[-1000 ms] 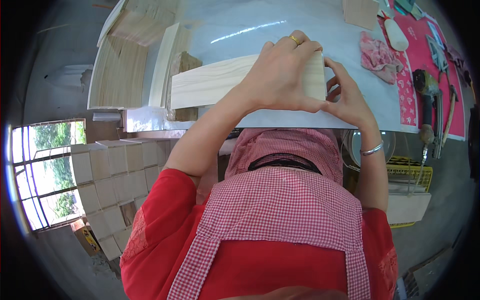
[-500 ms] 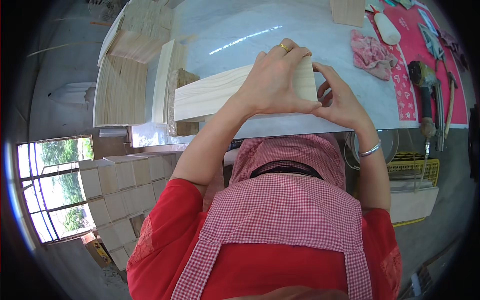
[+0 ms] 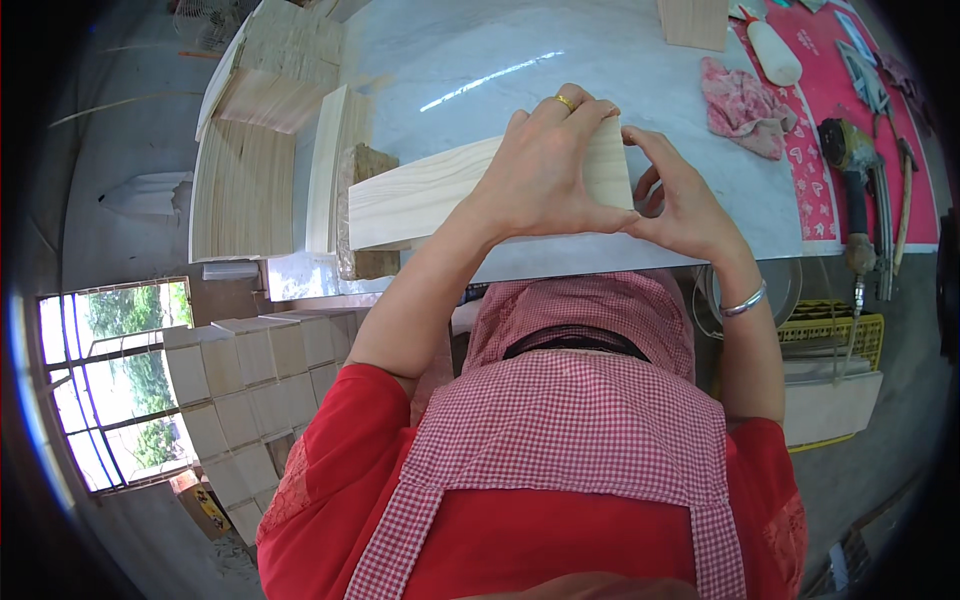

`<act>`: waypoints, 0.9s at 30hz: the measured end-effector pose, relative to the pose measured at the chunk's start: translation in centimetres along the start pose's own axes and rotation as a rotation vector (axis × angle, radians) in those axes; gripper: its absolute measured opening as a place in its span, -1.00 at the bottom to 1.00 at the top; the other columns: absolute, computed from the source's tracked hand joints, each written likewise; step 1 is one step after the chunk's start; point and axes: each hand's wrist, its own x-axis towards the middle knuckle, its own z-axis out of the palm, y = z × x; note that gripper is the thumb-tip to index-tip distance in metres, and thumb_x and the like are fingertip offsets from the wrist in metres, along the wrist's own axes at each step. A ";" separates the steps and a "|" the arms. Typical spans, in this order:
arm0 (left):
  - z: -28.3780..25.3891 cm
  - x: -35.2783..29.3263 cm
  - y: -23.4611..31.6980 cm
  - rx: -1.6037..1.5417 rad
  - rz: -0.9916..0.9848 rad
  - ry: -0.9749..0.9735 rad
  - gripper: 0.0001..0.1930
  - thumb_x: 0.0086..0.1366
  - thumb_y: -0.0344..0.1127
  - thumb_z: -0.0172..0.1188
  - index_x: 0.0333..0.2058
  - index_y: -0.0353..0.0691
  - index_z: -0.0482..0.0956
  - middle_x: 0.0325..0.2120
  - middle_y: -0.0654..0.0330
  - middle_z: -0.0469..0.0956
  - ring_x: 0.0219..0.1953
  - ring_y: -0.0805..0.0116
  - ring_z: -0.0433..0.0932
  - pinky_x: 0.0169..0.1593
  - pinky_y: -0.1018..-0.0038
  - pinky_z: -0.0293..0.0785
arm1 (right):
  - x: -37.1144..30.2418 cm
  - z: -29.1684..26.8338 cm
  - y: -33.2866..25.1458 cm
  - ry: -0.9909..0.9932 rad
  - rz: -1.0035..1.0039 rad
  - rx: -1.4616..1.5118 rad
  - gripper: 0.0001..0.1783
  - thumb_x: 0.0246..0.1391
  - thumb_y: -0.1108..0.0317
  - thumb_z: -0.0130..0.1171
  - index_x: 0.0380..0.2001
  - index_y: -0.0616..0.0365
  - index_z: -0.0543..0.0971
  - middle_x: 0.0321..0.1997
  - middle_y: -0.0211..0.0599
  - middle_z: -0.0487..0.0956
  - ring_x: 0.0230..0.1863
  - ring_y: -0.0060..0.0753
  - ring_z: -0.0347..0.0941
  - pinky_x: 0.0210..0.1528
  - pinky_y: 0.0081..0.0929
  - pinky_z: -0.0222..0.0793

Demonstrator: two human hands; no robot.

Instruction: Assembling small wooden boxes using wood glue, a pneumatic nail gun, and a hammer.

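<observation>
A long pale wooden board (image 3: 420, 195) lies slanted across the near part of the white marble table (image 3: 470, 60). My left hand (image 3: 545, 170), with a gold ring, is spread flat over the board's right half and presses on it. My right hand (image 3: 680, 205), with a silver bangle at the wrist, pinches the board's right end with thumb and fingers. The board's left end rests on a rough brown block (image 3: 365, 165) beside an upright pale panel (image 3: 325, 170).
Stacks of thin wooden sheets (image 3: 240, 190) fill the table's left side. A pink rag (image 3: 745, 105), a white bottle (image 3: 775, 50) and a nail gun (image 3: 855, 160) on a red mat (image 3: 815, 170) lie to the right. A yellow crate (image 3: 835, 330) and small wooden boxes (image 3: 240, 390) stand below.
The board has tilted a little more, its left end lower in the picture. Both hands have stayed on its right end, with the right fingers closing around the end.
</observation>
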 end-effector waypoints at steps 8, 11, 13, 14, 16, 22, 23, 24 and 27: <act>0.0 0.2 0.0 0.006 -0.023 -0.016 -0.05 -0.31 0.04 0.56 0.07 -0.35 0.44 -0.03 0.01 0.45 -0.02 0.00 0.49 0.04 0.21 0.38 | -0.2 0.3 0.0 0.026 -0.033 0.000 0.12 -0.35 0.36 0.57 0.36 0.06 0.22 0.27 -0.23 0.34 -0.15 -0.23 0.50 -0.16 -0.38 0.52; 0.2 0.0 -0.1 0.013 -0.027 -0.008 -0.06 -0.32 0.03 0.56 0.07 -0.34 0.44 -0.04 0.01 0.45 -0.02 0.00 0.49 0.04 0.22 0.38 | -0.4 0.9 -0.6 0.101 -0.085 -0.010 0.15 -0.35 0.36 0.57 0.38 0.05 0.20 0.30 -0.22 0.32 -0.07 -0.19 0.48 -0.05 -0.34 0.51; 0.3 0.0 -0.1 0.018 -0.028 -0.005 -0.06 -0.32 0.03 0.56 0.07 -0.34 0.44 -0.04 0.01 0.45 -0.02 0.00 0.49 0.04 0.22 0.37 | -0.4 0.9 -1.3 0.141 -0.170 -0.009 0.14 -0.36 0.35 0.56 0.38 0.06 0.22 0.32 -0.21 0.29 -0.03 -0.18 0.46 0.05 -0.28 0.46; 0.3 0.0 -0.1 0.012 -0.031 -0.008 -0.06 -0.32 0.04 0.56 0.07 -0.33 0.44 -0.05 0.01 0.45 -0.02 0.00 0.49 0.04 0.22 0.37 | -0.5 0.8 -1.6 0.161 -0.213 -0.009 0.14 -0.36 0.35 0.56 0.38 0.06 0.23 0.33 -0.20 0.27 -0.01 -0.17 0.44 0.09 -0.25 0.43; 0.3 0.1 -0.1 0.001 -0.040 -0.011 -0.05 -0.32 0.04 0.55 0.08 -0.32 0.42 -0.06 0.01 0.45 -0.02 0.01 0.48 0.04 0.21 0.37 | -1.0 1.0 -2.0 0.161 -0.199 -0.003 0.12 -0.36 0.34 0.54 0.38 0.06 0.24 0.33 -0.24 0.29 -0.01 -0.22 0.43 0.06 -0.29 0.40; 0.1 0.1 -0.1 0.013 -0.036 -0.023 -0.03 -0.32 0.06 0.55 0.09 -0.32 0.41 -0.06 -0.01 0.44 -0.03 0.01 0.48 0.02 0.20 0.35 | -3.0 -0.5 -2.8 0.115 -0.118 0.127 -0.08 -0.27 0.31 0.51 0.26 0.14 0.38 0.24 -0.19 0.38 0.11 -0.10 0.42 0.14 -0.23 0.38; 0.1 0.0 -0.3 0.020 -0.040 -0.024 -0.03 -0.32 0.07 0.54 0.09 -0.34 0.41 -0.05 -0.01 0.45 -0.03 0.02 0.48 0.01 0.21 0.33 | -3.0 -0.6 -2.5 0.113 -0.119 0.125 -0.08 -0.27 0.31 0.51 0.26 0.14 0.38 0.24 -0.19 0.38 0.11 -0.10 0.42 0.14 -0.23 0.38; 0.1 -0.1 -0.4 0.028 -0.045 -0.024 -0.02 -0.33 0.08 0.54 0.09 -0.35 0.42 -0.04 -0.01 0.45 -0.03 0.03 0.48 0.00 0.22 0.31 | -2.7 -0.5 -2.0 0.213 -0.133 0.055 -0.13 -0.22 0.32 0.47 0.25 0.16 0.39 0.20 -0.21 0.42 0.05 -0.20 0.43 0.07 -0.30 0.37; 0.1 0.0 0.0 0.020 -0.026 -0.012 0.00 -0.33 0.08 0.53 0.11 -0.35 0.40 -0.04 -0.04 0.45 -0.02 0.01 0.47 0.02 0.21 0.31 | -1.0 -2.2 2.2 0.677 -0.234 -0.506 -0.36 -0.04 0.31 0.38 0.16 0.19 0.48 0.13 -0.11 0.48 0.01 -0.23 0.47 -0.03 -0.33 0.39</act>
